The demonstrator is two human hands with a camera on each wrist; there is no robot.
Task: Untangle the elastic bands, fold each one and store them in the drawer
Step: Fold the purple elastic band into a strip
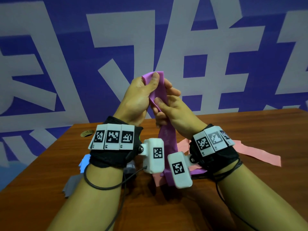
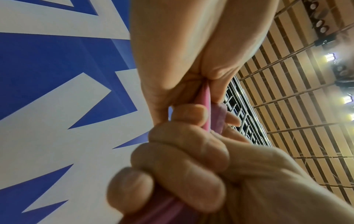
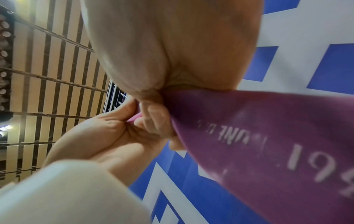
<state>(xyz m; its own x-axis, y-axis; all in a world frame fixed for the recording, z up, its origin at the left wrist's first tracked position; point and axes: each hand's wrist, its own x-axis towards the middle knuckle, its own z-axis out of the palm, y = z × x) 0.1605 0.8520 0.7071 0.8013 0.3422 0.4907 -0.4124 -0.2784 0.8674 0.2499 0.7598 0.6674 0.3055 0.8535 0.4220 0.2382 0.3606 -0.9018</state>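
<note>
We note a purple band [image 1: 160,95] with pale lettering, a pink band [image 1: 260,154], a reddish-brown desk [image 1: 250,127], a blue-and-white wall [image 1: 66,47].

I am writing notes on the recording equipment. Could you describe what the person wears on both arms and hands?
Both forearms are bare, with no sleeves. Each wrist carries a black fabric wrap topped by a row of white blocks printed with black square code markers. A white rounded camera box, also marked, hangs from the left wrist, and a matching box from the right. Thin black cables loop round both wrists.
</note>
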